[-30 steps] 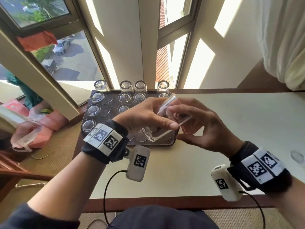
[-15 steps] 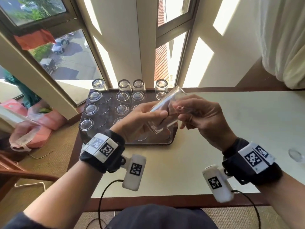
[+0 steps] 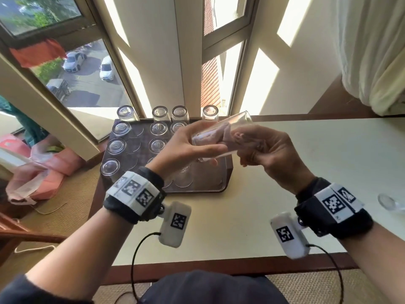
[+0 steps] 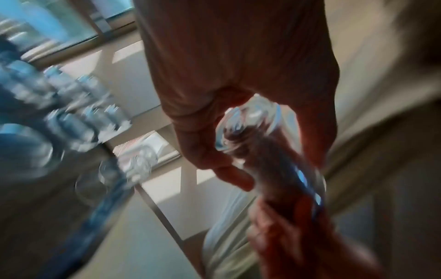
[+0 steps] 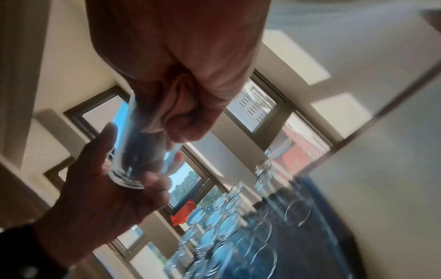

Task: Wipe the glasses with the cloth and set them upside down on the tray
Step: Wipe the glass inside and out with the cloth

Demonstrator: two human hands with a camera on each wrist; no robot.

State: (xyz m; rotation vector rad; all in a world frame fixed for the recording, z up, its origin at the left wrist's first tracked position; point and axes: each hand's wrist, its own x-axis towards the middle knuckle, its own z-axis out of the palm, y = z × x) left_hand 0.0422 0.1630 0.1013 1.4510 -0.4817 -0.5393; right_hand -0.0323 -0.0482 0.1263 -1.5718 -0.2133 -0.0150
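A clear glass (image 3: 215,132) is held tilted in the air over the right part of the dark tray (image 3: 197,189). My left hand (image 3: 192,150) grips its lower end, fingers curled round it. My right hand (image 3: 263,150) pinches a pinkish-grey cloth (image 3: 229,137) that is stuffed inside the glass. The blurred left wrist view has the cloth (image 4: 269,160) filling the glass (image 4: 248,120). In the right wrist view the thick base of the glass (image 5: 126,179) lies in the left palm. Several glasses (image 3: 158,128) stand upside down on the tray's left and back.
The tray sits at the back left of a pale table (image 3: 241,227), against the window sill. Another glass (image 3: 388,201) lies on the table at the far right. Pink bags (image 3: 43,172) lie on the floor to the left. A curtain (image 3: 372,51) hangs at the right.
Both hands have raised the glass a little, and its far end now points higher. The right hand has shifted round the glass with the cloth.
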